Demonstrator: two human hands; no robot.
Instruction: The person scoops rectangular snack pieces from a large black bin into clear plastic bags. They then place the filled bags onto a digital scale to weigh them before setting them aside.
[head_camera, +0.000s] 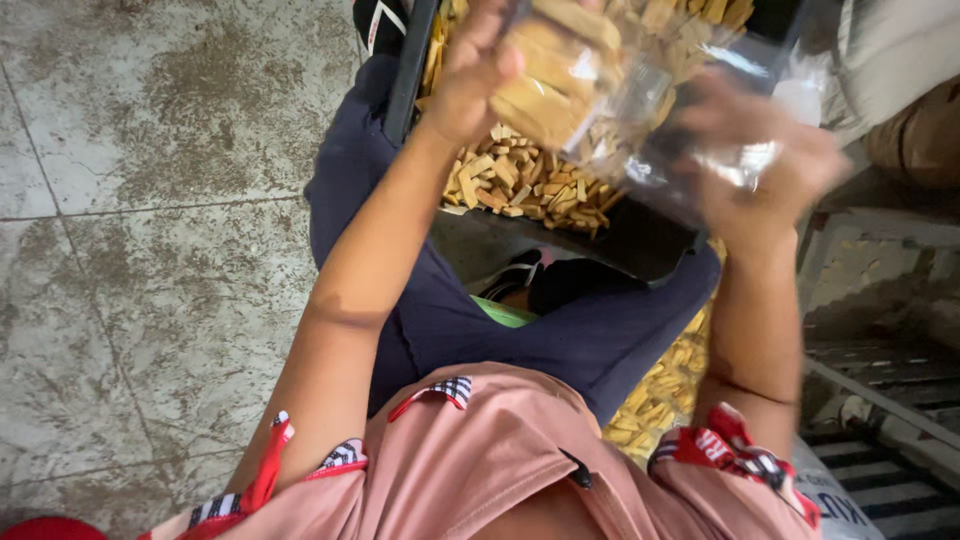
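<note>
Hands, two: left hand (475, 75) and right hand (765, 165) on one clear bag (610, 85).

One clear plastic bag (610, 90) at approx 12–1 o'clock, top centre, filled w/ tan stick-shaped biscuit pieces; glossy, crumpled, blurred on its right side. Left hand (475, 70) grips it at the bag's 9 o'clock, right hand (765, 165) at its 4 o'clock. A white sack (835, 500) w/ dark print, bottom right at approx 5 o'clock, only partly in view. No signs or screens seen.
</note>
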